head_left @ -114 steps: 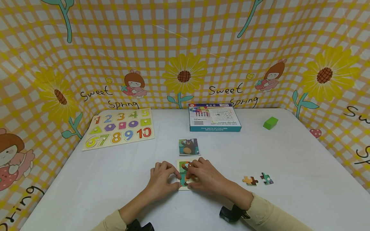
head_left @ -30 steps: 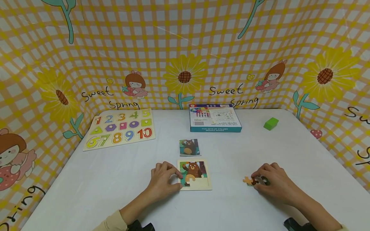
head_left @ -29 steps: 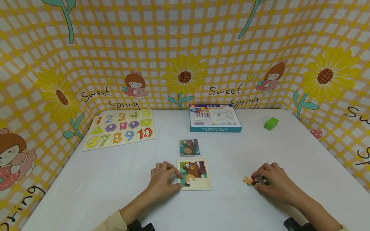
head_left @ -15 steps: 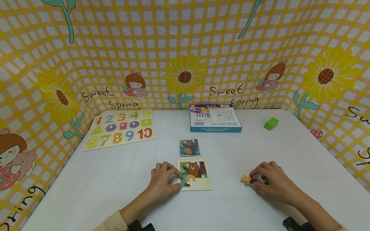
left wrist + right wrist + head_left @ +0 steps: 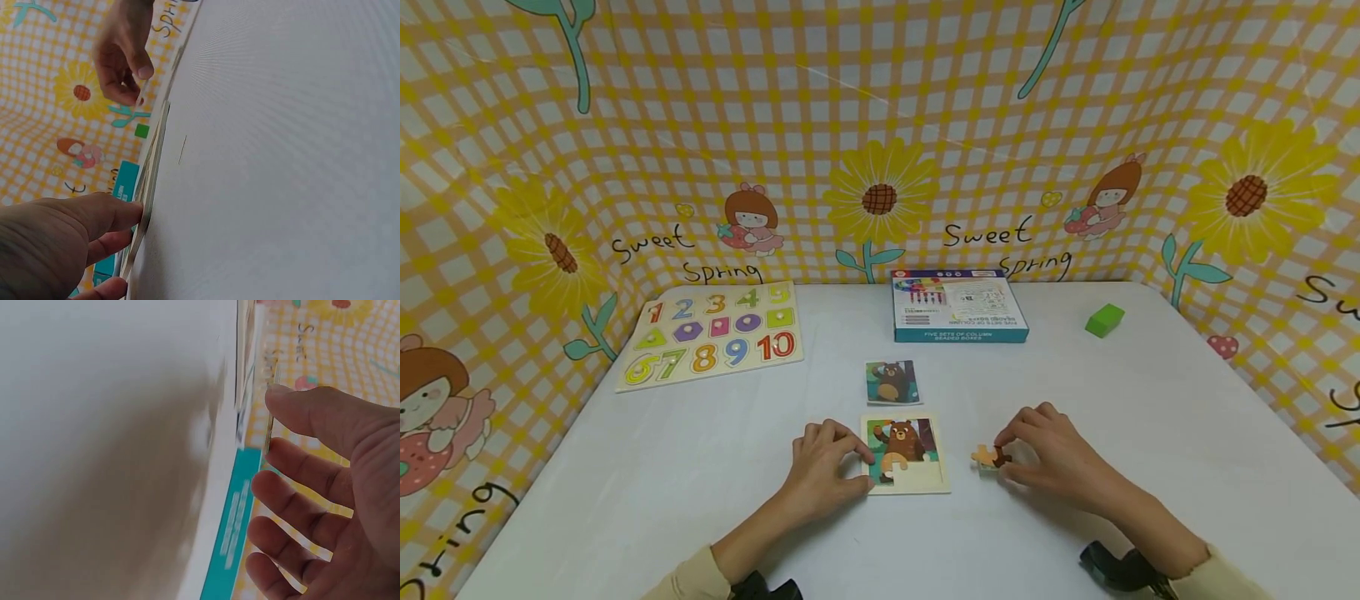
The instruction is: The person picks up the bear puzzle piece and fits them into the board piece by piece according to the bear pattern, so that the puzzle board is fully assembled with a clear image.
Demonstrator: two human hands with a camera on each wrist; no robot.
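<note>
My right hand (image 5: 1060, 462) pinches an orange and brown jigsaw piece (image 5: 987, 457) between thumb and fingertips, just above the table and to the right of a pale wooden puzzle tray (image 5: 946, 482). In the right wrist view the jigsaw piece (image 5: 271, 431) appears as a thin edge. My left hand (image 5: 826, 467) holds the tray's left edge with thumb and curled fingers. A partly assembled bear jigsaw lies in the tray, with bare wood at the lower right. The teal jigsaw piece is out of sight; whether the right hand covers it I cannot tell.
Behind the tray lies a bear picture card (image 5: 892, 383). A flat teal-edged box (image 5: 958, 308) stands at the back, with a green block (image 5: 1105, 320) to its right. A number and shape board (image 5: 711, 336) lies at the back left. A checked cloth (image 5: 880, 92) hangs behind.
The right hand left the puzzle tray, reached the loose pieces at the right, and has now carried the orange and brown piece left towards the tray. The left hand has stayed at the tray's edge.
</note>
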